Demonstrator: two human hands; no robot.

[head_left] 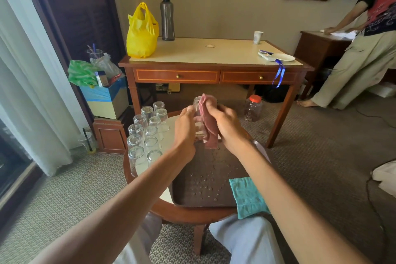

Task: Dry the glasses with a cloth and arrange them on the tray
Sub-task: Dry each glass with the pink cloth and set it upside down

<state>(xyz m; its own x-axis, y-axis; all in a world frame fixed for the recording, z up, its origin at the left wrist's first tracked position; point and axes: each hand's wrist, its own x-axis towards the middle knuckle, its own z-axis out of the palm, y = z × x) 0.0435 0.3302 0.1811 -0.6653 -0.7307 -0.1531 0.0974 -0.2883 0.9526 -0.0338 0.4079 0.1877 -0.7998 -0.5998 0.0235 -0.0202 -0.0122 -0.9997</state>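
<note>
Left grip (185,127) curling round a clear glass (199,121), holding it above the far edge of the tray (205,174), right grip (228,127) pinching a pink cloth (209,128) against the glass, perhaps reaching inside it, more glasses (145,133) standing upturned on the round surface (182,213) left of the tray

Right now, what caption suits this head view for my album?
Left hand holds a glass, right hand holds a pink cloth against it, above the tray.
</note>
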